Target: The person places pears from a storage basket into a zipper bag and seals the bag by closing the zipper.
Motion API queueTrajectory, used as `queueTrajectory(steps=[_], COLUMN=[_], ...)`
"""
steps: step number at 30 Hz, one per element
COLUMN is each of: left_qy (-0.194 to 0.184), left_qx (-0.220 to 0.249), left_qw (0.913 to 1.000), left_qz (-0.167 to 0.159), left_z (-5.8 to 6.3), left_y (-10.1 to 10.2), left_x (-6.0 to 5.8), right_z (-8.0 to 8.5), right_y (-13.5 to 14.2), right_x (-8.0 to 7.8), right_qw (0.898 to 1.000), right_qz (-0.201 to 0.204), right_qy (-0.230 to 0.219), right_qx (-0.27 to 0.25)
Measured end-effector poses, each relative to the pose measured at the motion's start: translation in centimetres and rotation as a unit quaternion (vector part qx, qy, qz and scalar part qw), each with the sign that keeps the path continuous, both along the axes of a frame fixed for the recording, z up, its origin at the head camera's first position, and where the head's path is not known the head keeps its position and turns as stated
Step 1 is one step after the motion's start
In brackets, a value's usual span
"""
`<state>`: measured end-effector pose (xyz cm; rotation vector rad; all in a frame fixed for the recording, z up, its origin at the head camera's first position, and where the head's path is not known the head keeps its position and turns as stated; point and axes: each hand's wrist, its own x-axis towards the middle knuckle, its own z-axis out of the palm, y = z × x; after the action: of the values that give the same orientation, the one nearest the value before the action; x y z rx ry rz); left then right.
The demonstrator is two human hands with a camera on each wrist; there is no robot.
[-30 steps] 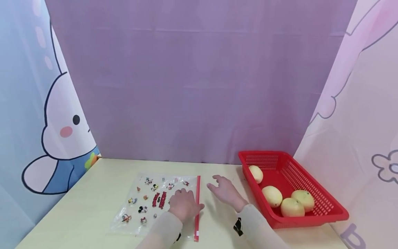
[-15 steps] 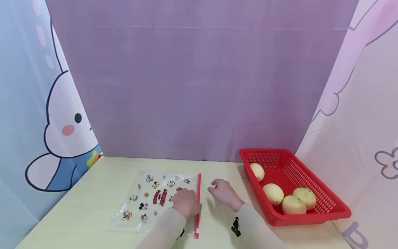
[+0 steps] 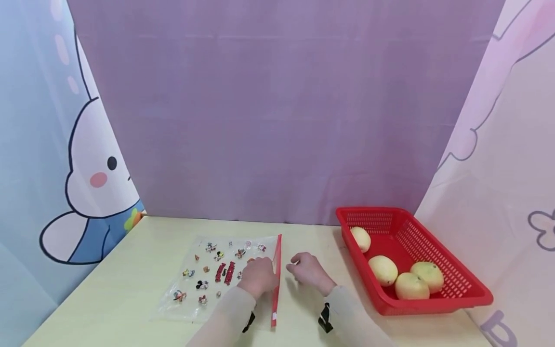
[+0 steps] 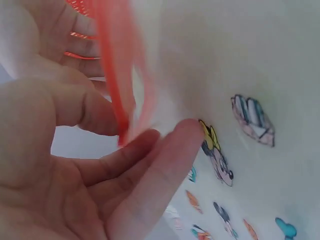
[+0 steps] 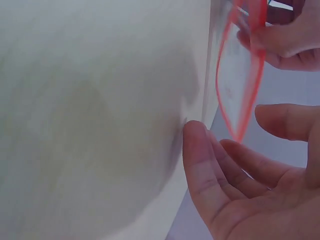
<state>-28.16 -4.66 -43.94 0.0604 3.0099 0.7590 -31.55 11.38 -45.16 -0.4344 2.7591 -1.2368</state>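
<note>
A clear zip bag (image 3: 191, 294) printed with small cartoon figures and red lettering lies flat on the table. Along its right side runs a red zip edge (image 3: 275, 308), lifted off the tabletop. My left hand (image 3: 259, 275) pinches that edge between thumb and fingers, and in the right wrist view the bag's mouth (image 5: 235, 80) gapes a little. Just right of the edge is my right hand (image 3: 309, 271), its thumb and fingers apart with nothing between them. The left hand's fingertips are partly hidden in the head view.
A red plastic basket (image 3: 455, 274) stands on the right of the table (image 3: 130, 270). Several pale yellow-green round fruits (image 3: 383, 271) lie in it. A purple cloth (image 3: 277, 120) hangs behind the table, with printed curtains at both sides.
My left hand has taken hold of the red zip edge and raised it from the table. The right hand has drawn its fingers in slightly and stays beside the bag.
</note>
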Motion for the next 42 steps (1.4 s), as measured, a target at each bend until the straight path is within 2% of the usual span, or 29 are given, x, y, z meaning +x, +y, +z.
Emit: queueTrajectory(steps=[8, 17, 24, 34, 38, 42], left_qy=[0.01, 0.047, 0.071, 0.106, 0.12, 0.116], left_qx=[0.055, 0.102, 0.137, 0.171, 0.189, 0.236], left_qw=[0.9984, 0.9935, 0.9876, 0.9794, 0.9745, 0.9647], left_qz=[-0.005, -0.021, -0.027, -0.021, -0.015, 0.001], left_z=[-0.3, -0.3, 0.2, 1.1, 1.7, 2.7], left_y=[-0.8, -1.2, -1.3, -1.1, -1.1, -1.4], left_x=[0.0, -0.4, -0.4, -0.5, -0.6, -0.5], right_z=[-0.8, -0.6, -0.5, 0.4, 1.0, 1.6], right_y=[-0.6, -1.0, -1.4, -1.5, -1.3, -1.0], right_x=[-0.1, -0.3, -0.2, 0.3, 0.4, 0.4], right_qw=[0.996, 0.996, 0.989, 0.987, 0.986, 0.984], right_qz=[-0.013, -0.022, -0.038, -0.058, -0.056, -0.056], right_qy=[-0.065, -0.026, -0.05, -0.061, -0.062, -0.059], right_qx=[-0.057, -0.087, -0.135, -0.136, -0.148, -0.16])
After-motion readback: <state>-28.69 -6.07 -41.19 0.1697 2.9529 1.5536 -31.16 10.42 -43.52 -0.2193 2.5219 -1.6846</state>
